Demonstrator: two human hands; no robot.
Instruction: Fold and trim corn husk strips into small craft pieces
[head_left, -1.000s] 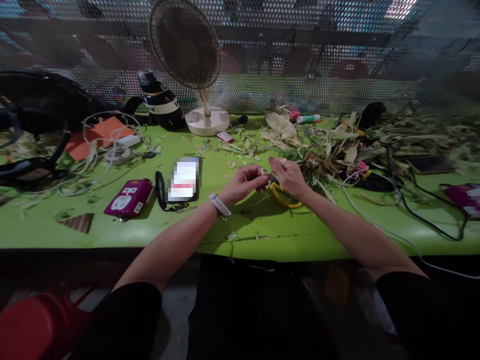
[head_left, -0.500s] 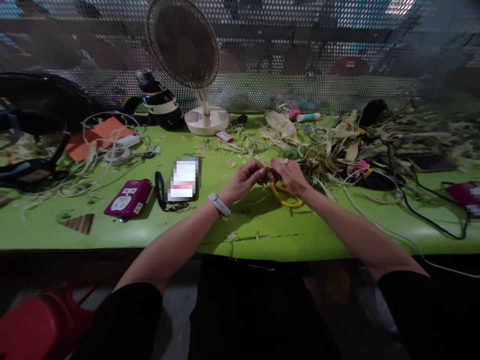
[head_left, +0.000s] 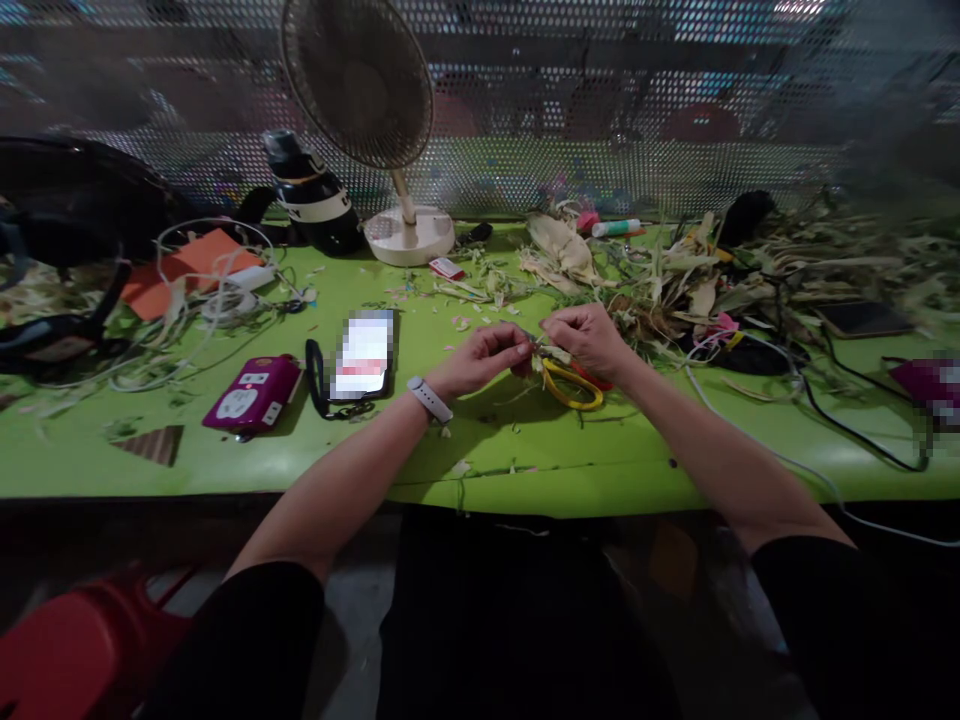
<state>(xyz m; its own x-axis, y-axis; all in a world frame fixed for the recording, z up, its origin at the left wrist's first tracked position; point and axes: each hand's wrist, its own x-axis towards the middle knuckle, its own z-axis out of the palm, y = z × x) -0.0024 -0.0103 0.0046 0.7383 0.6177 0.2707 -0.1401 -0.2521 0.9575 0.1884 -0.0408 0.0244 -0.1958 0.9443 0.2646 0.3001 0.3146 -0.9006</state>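
My left hand (head_left: 487, 358), with a white watch band (head_left: 430, 399) on the wrist, is closed in a pinch over the green table (head_left: 480, 430). A small pale plant piece (head_left: 538, 364) shows at its fingertips. Close on its right, my right hand (head_left: 592, 335) is curled with thumb and fingers together; whatever is in it is hidden. Just below the hands lies a yellow loop (head_left: 574, 390) with a red part (head_left: 592, 374) beside it, like scissor handles. Leafy plant scraps (head_left: 637, 320) lie beyond my right hand.
A phone (head_left: 364, 355) and purple power socket (head_left: 253, 395) lie left. Behind stand a fan (head_left: 411, 235) and black bottle (head_left: 319, 205). Dry husks (head_left: 562, 245) and a stalk heap (head_left: 817, 255) lie right. A white cable (head_left: 772, 452) crosses the right side. Perforated metal (head_left: 525, 160) rises behind.
My right hand has lifted slightly and moved a little right, away from the left fingertips. The red part beside the yellow loop now shows. The view has shifted slightly.
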